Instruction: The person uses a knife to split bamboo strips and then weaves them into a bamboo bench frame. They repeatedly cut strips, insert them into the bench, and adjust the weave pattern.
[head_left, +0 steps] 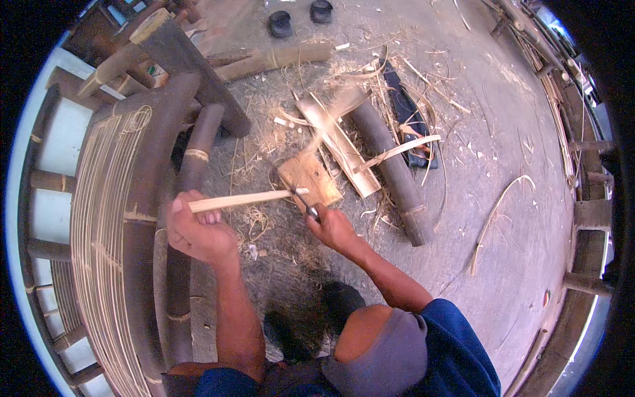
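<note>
My left hand is closed around one end of a pale bamboo strip, which extends to the right. In my right hand is a knife with a dark handle. Its blade meets the strip near the strip's far end, over a worn wooden block on the floor. Beyond the block lies a split half of bamboo. A dark bamboo pole lies beside it, with a light strip across it.
Shavings and thin slivers litter the concrete floor around the block. A bamboo bench runs along my left. Farther off are a bamboo length, a dark elongated item and two black round objects. A curved strip lies to the right.
</note>
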`<state>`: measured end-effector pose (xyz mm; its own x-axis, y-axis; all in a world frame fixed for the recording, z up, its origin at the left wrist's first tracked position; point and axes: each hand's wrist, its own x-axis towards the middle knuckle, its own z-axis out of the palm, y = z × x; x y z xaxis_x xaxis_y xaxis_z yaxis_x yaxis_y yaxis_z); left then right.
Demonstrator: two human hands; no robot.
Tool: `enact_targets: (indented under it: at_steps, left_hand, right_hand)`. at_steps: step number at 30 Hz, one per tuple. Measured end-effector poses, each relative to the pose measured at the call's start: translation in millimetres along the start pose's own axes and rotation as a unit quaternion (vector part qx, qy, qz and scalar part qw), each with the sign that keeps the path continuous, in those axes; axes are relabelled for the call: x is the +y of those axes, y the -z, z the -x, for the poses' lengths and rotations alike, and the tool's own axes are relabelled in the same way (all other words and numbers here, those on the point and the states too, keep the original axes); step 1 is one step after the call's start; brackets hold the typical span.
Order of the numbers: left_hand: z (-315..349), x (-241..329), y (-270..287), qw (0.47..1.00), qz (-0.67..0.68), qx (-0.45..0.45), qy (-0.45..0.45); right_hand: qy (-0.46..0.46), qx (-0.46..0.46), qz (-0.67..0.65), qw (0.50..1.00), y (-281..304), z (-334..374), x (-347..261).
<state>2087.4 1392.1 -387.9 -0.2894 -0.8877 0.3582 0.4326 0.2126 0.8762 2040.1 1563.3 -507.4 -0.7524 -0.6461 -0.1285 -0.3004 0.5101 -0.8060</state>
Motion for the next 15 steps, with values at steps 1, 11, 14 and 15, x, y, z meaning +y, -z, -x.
enact_targets:
  at_steps: [1,11,14,15]
  left_hand:
    - [-1,0,0,1.0,0.006,0.001,0.001]
    - [-1,-3,4,0.999,0.051,-0.019,0.005]
    - [1,-2,0,0.999,0.042,-0.029,0.009]
    - [2,-3,-3,0.998,0.041,-0.041,0.003]
  right_hand:
    - [-0.003,0.003,0.013,1.0,3,-6,2]
    - [-0.062,0.032,0.064,0.996,2,-5,20]
    - [0.018,0.005,0.002,1.0,-15,-2,44]
    - [0.089,0.01,-0.027,0.996,-21,5,50]
